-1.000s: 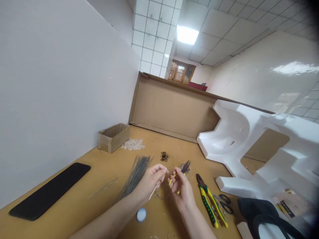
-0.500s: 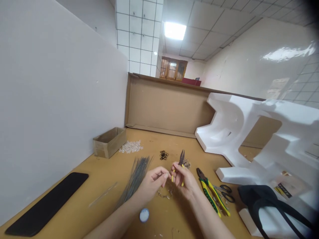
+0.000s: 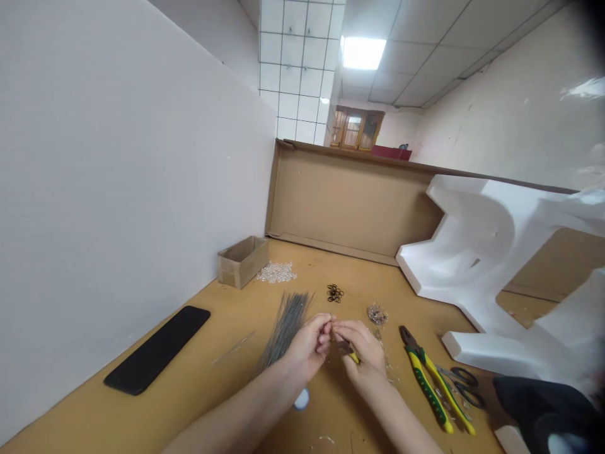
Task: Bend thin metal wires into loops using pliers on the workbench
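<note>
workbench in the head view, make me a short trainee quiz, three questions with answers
1. True or false: in this view, the black rings lie to the right of the clear beads.
2. Which hand holds the small yellow-handled pliers?
3. Fill the gap: the clear beads lie right beside an open ____.

Key:
1. True
2. The right hand
3. cardboard box
</note>
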Demonstrator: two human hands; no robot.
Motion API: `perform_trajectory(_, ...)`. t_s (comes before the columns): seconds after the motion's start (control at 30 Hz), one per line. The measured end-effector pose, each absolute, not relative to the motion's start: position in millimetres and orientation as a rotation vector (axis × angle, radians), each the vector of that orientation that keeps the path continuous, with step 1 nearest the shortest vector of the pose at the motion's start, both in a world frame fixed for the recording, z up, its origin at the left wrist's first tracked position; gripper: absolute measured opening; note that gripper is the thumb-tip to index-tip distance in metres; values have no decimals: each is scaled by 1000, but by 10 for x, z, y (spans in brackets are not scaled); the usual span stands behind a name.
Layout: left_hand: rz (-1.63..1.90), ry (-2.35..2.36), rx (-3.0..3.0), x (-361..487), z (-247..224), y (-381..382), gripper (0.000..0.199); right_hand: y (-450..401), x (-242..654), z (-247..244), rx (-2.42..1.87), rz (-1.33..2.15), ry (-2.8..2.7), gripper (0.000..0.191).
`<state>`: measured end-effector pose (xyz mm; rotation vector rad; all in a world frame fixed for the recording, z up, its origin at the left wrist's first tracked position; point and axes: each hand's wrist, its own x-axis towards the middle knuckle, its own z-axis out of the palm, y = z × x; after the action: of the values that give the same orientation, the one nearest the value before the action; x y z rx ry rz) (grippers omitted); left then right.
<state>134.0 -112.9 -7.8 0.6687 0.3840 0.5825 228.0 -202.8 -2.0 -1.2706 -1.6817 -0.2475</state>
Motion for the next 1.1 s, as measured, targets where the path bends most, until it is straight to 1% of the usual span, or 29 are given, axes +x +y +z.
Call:
perform_trajectory(0.1,607,375,806,1348,-100,-1181,15,-2055,2257,10,-1261,-267,-1619,24)
perform_trajectory(0.2,608,362,1146,1316,-70,-1182,17,-2104,2295,161,-1385,-132,-1304,10)
perform_trajectory(0.23,593,331,1276,1302,-55,-1180,19,-2113,2322,216,-1421,-72,-1171,9)
perform_trajectory(0.3,535,237,1467,1278,-29,-1197,24,-2112,2389,300,-1401,89,-949,14)
perform_trajectory(0.4,450,119,1538,1253,13,-1262,28,-2062,2489,321,-1208,449,-753,21)
perform_trajectory(0.47,444,93,1550,1217,84,-1272,28,-2020,2534,281,-1093,645,-656,25)
perform_trajectory(0.53,467,119,1607,1146,208,-1192,26,-1992,2556,234,-1043,750,-594,28)
perform_trajectory(0.67,476,382,1804,890,480,-737,20,-1987,2574,198,-997,815,-578,27)
perform_trajectory(0.77,258,582,2040,631,509,-324,15,-1990,2600,215,-986,855,-555,24)
perform_trajectory(0.87,48,852,2234,380,359,-28,14,-1990,2618,239,-983,894,-550,23)
perform_trajectory(1.1,19,1114,2411,45,-72,210,12,-2018,2572,322,-986,922,-571,19)
